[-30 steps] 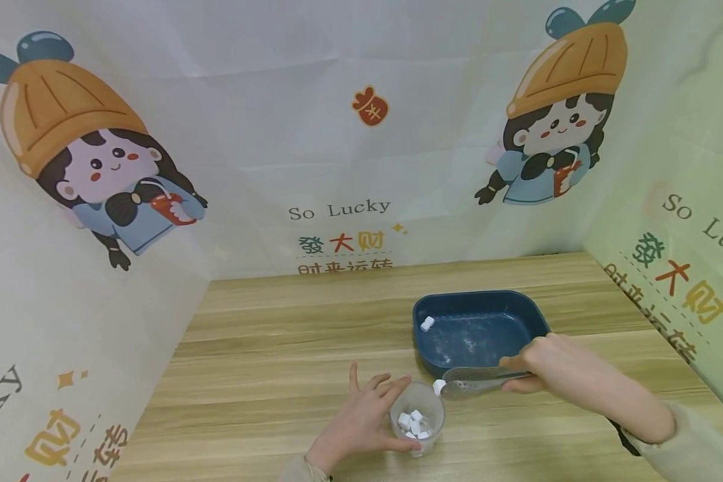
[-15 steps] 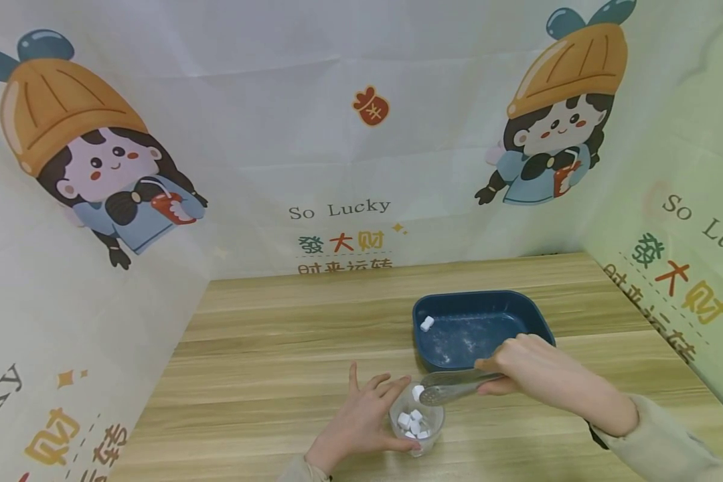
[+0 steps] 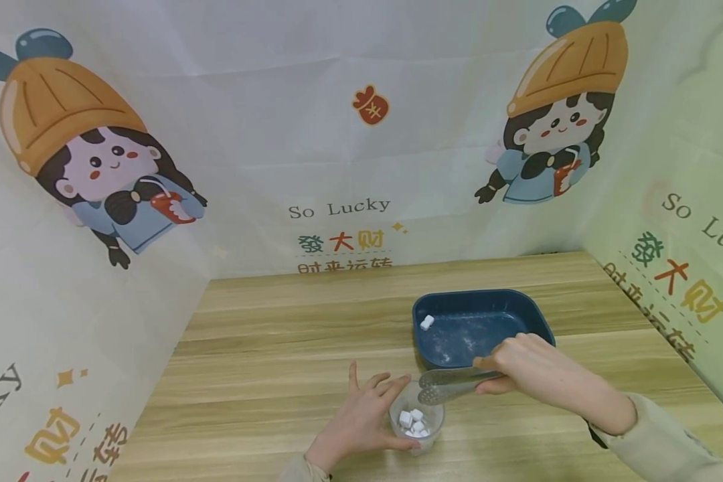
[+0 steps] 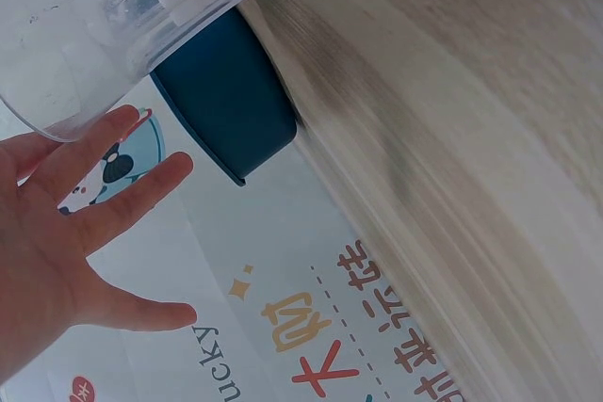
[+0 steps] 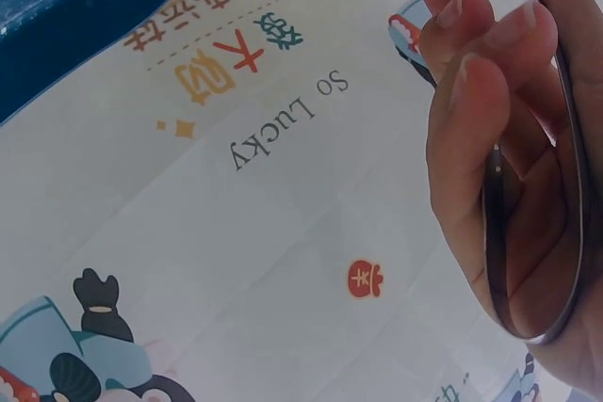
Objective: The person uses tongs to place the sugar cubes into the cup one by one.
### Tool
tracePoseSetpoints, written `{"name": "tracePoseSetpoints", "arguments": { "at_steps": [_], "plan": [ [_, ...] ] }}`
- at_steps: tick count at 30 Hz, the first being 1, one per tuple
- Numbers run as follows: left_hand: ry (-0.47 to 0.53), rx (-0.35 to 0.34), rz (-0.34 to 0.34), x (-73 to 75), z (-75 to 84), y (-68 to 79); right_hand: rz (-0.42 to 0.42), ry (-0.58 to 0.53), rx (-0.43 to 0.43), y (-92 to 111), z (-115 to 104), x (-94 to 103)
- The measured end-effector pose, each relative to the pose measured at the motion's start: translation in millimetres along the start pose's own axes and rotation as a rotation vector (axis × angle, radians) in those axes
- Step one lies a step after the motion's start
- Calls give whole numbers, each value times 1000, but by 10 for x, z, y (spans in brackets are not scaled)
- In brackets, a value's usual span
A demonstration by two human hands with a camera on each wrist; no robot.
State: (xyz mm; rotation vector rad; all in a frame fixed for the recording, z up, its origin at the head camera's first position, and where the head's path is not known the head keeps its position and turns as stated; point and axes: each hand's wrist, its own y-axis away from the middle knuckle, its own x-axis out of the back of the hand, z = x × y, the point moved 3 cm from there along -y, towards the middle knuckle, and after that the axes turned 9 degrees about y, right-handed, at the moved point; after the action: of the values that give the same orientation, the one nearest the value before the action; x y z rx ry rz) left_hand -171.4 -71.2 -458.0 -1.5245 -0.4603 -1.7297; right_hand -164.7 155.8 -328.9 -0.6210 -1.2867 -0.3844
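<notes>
My left hand [image 3: 364, 412] holds a clear plastic cup [image 3: 435, 428] between thumb and forefinger, its other fingers spread. Several small white cubes [image 3: 416, 418] lie in the bottom of the cup. In the left wrist view the cup [image 4: 66, 54] is at the upper left, above the hand [image 4: 57, 251]. My right hand [image 3: 533, 368] grips metal tongs [image 3: 446, 385] whose perforated tips hang over the cup's rim, no cube visible between them. The right wrist view shows the fingers of that hand [image 5: 471, 129] curled round the bent tongs [image 5: 575, 195].
Just behind the cup stands a dark blue tray [image 3: 482, 299], with white cubes [image 3: 427, 323] against its left side. The wooden tabletop [image 3: 277, 335] is bounded at the back and sides by printed cloth [image 3: 265, 154].
The tongs moved left from beside the cup to over it. The white cube at their tips has been let go into the cup. The left hand has stayed in place.
</notes>
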Motion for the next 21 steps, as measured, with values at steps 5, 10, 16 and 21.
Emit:
{"name": "tracePoseSetpoints", "arguments": {
  "at_steps": [5, 10, 16, 21],
  "plan": [
    [-9, -4, 1, 3, 1, 1, -1, -14, 5, -8, 4, -5],
    [-13, -6, 4, 7, 2, 1, -17, -28, -2, -21, 10, -1],
    [-7, 1, -2, 3, -3, 1, -16, -28, 3, -18, 10, 6],
    [-3, 7, -10, -1, -4, 1, -2, -23, 7, 3, 16, -8]
  ]
}}
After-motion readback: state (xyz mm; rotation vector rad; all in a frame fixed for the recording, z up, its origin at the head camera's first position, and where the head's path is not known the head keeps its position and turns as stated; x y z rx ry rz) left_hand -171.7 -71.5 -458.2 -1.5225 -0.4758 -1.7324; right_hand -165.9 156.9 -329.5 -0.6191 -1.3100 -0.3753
